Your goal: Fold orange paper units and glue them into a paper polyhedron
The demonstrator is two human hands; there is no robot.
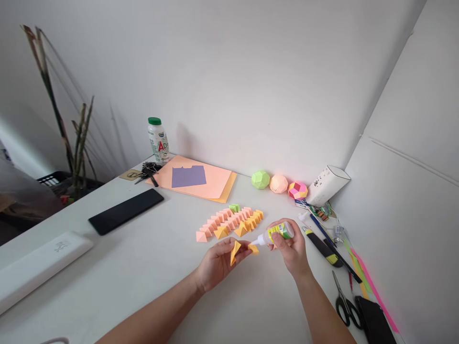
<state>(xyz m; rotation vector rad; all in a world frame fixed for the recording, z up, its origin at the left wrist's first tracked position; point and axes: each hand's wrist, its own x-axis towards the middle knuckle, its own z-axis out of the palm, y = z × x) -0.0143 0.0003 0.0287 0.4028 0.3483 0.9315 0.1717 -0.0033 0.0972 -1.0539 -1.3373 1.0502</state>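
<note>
My left hand (218, 263) is closed on a small folded orange paper piece (236, 250) just above the white table (143, 267). My right hand (291, 248) grips a small glue bottle (276, 234) tipped to the left, its white nozzle touching the paper piece. Just beyond my hands lie rows of folded pink and orange paper units (229, 222) with one green unit (234, 208) among them.
Three paper balls, green (260, 179), peach (278, 183) and pink-yellow (297, 190), sit by the wall beside a white box (327, 185). Coloured sheets (195, 179), keys (147, 171), a bottle (158, 139) and a black phone (125, 210) lie to the left. Scissors (344, 302), pens and paper strips lie on the right.
</note>
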